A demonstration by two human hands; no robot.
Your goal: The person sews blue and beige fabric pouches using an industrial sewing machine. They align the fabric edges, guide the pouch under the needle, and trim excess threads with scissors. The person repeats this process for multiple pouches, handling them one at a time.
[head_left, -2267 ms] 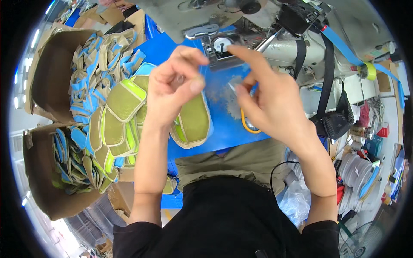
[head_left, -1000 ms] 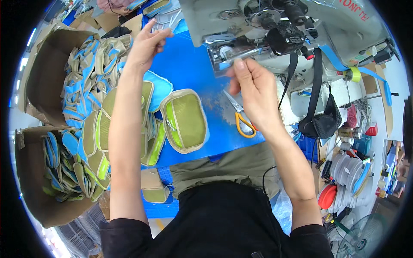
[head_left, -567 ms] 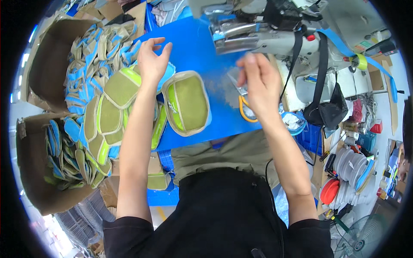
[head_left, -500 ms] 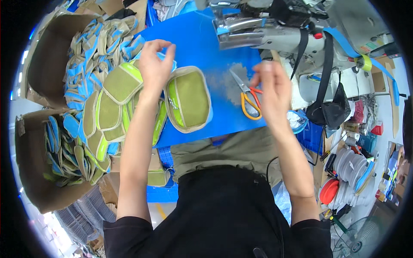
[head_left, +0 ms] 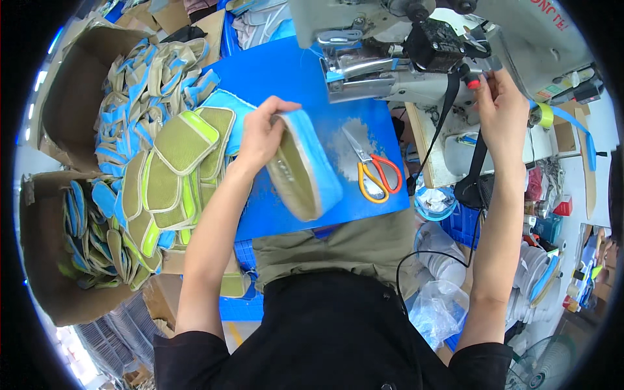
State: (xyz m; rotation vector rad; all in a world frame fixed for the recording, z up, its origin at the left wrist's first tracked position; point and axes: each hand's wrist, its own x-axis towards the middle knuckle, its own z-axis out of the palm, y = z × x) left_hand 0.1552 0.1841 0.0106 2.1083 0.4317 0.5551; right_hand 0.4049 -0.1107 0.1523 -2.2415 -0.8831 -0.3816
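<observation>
In my left hand (head_left: 261, 135), closed on its upper edge, is a fabric pouch (head_left: 300, 172) with a blue side wall, pale binding and an olive inside. It is tilted up on edge over the blue tabletop (head_left: 279, 71). My right hand (head_left: 504, 107) is raised to the sewing machine (head_left: 370, 65), its fingers bent beside a red-tipped knob (head_left: 472, 83); what they grip there is partly hidden. Scissors (head_left: 372, 169) with orange and red handles lie on the table between my hands. Left of my left hand is a pile of olive and lime fabric panels (head_left: 185, 140).
At the left stand cardboard boxes, one with tan and blue strips (head_left: 140, 97), the other (head_left: 49, 286) with more panels. A black strap (head_left: 445, 117) hangs from the machine. A blue basin (head_left: 435, 203) and a clear plastic bag (head_left: 439, 309) sit below at the right.
My left hand has taken hold of the pouch that lay flat and tipped it up. My right hand has moved up and right from near the scissors to the sewing machine.
</observation>
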